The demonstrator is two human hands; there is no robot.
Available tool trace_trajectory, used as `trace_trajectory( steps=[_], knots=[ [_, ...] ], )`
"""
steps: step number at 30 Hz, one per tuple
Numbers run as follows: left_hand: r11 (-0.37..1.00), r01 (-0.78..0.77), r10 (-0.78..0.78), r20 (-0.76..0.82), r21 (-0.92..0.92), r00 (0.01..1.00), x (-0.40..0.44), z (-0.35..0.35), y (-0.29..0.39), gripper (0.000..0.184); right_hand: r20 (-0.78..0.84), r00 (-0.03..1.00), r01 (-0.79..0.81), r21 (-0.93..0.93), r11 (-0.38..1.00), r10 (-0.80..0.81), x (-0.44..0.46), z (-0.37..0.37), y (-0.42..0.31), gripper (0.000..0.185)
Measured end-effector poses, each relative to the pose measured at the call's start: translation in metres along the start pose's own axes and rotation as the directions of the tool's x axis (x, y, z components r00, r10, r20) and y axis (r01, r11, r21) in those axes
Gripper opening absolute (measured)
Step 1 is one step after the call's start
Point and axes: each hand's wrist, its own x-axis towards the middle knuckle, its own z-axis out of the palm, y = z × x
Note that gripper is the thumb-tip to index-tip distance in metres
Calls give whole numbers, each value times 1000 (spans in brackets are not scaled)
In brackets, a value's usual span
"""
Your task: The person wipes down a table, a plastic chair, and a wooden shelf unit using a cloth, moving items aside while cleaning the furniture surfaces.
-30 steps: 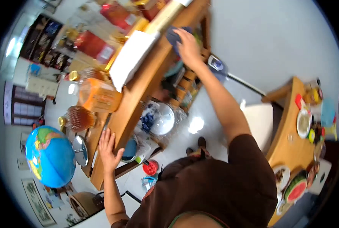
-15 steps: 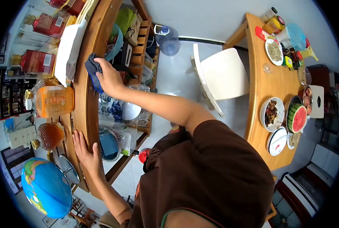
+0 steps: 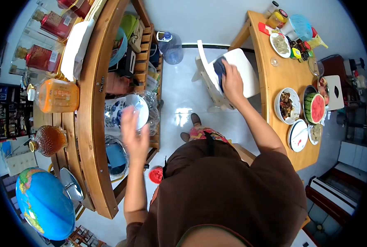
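Cloth (image 3: pixel 219 70): my right fingers (image 3: pixel 229 71) are gripping it near the chair's (image 3: pixel 250 77) back edge; seemingly mid-use, remainder unclear.
Slatted tabletop edge (image 3: pixel 93 156): left fingers (image 3: pixel 128 120) hovering beside, spread, empty.

Wearer has on a plain dark-brown short-sleeved fabric top (image 3: pixel 229 193) with thin green-and-red neckline trim (image 3: pixel 208 225). Multicoloured pink-red patterned legwear (image 3: pixel 201 132) shows below, plus dark brownish footwear (image 3: pixel 196 119).

The left hand (image 3: pixel 134 133) is blurred, and the right hand (image 3: pixel 233 85) hides part of the dark cloth (image 3: pixel 219 68).
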Motion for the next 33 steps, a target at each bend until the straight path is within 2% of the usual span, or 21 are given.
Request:
trace_trajectory(
  steps=[2, 3, 4, 5, 7, 9, 10, 12, 13, 16, 17, 21, 25, 30, 32, 33],
  knots=[
    [953, 184, -146, 167, -241, 975, 11, 61, 9, 47, 298, 930, -264, 134, 955, 215, -32, 26, 38, 50],
    [931, 238, -177, 227, -277, 958, 13, 99, 2, 50, 289, 928, -312, 263, 913, 234, -45, 38, 46, 59],
    [887, 307, -215, 280, -344, 936, 19, 129, 6, 53, 301, 934, -276, 262, 925, 194, -44, 41, 52, 73],
    [867, 387, -257, 382, -315, 887, 29, 153, 16, 59, 335, 926, -280, 291, 915, 177, -40, 41, 53, 81],
    [657, 616, -379, 515, -436, 769, 44, 208, 27, 68, 416, 898, -285, 295, 912, 145, -30, 36, 46, 95],
    [551, 716, -459, 560, -429, 689, 66, 251, 38, 69, 516, 847, -322, 305, 896, 128, -24, 31, 50, 109],
    [498, 757, -492, 582, -423, 648, 78, 266, 39, 70, 517, 849, -307, 312, 899, 110, -26, 30, 53, 109],
    [439, 752, -430, 620, -492, 656, 102, 291, 38, 67, 521, 850, -273, 319, 908, 72, -31, 25, 61, 109],
    [402, 749, -399, 636, -526, 661, 113, 302, 40, 66, 526, 844, -291, 287, 912, 104, -29, 20, 58, 107],
    [435, 766, -461, 613, -474, 641, 123, 308, 40, 63, 483, 867, -271, 247, 930, 125, -22, 20, 48, 100],
    [397, 759, -453, 609, -516, 651, 124, 311, 38, 63, 482, 868, -265, 251, 931, 117, -19, 21, 48, 99],
    [386, 776, -423, 652, -499, 629, 152, 315, 28, 61, 452, 887, -248, 294, 923, 95, 4, 23, 43, 96],
    [418, 731, -387, 622, -540, 681, 200, 338, 17, 62, 376, 917, -264, 322, 909, 133, 47, 47, 48, 96],
    [515, 752, -363, 691, -411, 626, 275, 365, 8, 50, 358, 898, -375, 315, 872, 257, 107, 67, 56, 96],
    [489, 764, -341, 715, -420, 611, 298, 376, 4, 50, 277, 926, -342, 319, 884, 258, 127, 83, 65, 98],
    [483, 762, -338, 711, -432, 617, 307, 375, 13, 50, 286, 917, -363, 302, 881, 280, 138, 84, 66, 98]
  ],
)
